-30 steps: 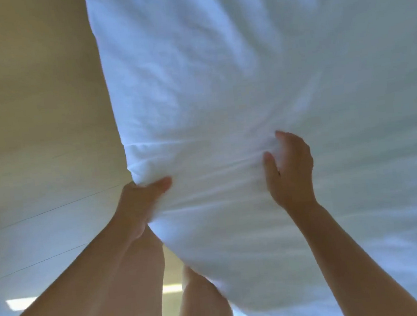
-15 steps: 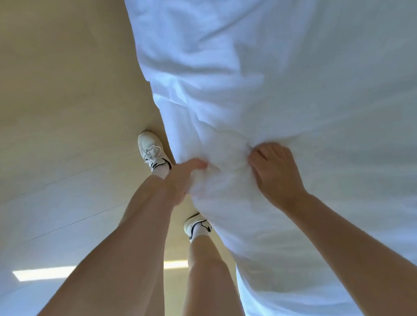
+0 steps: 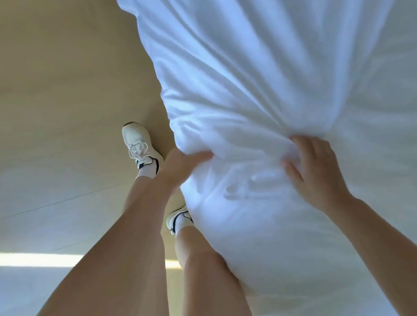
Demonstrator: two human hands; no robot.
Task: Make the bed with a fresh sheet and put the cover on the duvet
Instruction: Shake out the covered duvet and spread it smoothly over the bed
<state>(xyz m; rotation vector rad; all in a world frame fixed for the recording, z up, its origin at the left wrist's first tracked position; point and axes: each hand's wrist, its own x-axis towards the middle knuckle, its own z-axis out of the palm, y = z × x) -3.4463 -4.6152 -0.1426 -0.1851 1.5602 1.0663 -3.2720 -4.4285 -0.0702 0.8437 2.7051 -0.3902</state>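
Note:
White bedding, a duvet in its cover [image 3: 271, 79], fills the right half of the head view and bulges over the bed's edge in front of me. My left hand [image 3: 182, 165] grips the bunched fabric at the left side of the bulge, thumb on top, blurred by motion. My right hand [image 3: 314, 170] grips a fold of the same white fabric on the right, fingers curled into the cloth. Creases fan out from both grips. The mattress and any sheet under the duvet are hidden.
A tan wooden floor [image 3: 41, 98] lies to the left, with a bright strip of reflected light [image 3: 27, 259] low down. My two legs in white shoes [image 3: 138, 144] stand close against the bed's side.
The view has shifted so the bedding sits further right. My hands have moved apart along the bunched fabric, the right one going right, and the bulge between them is larger.

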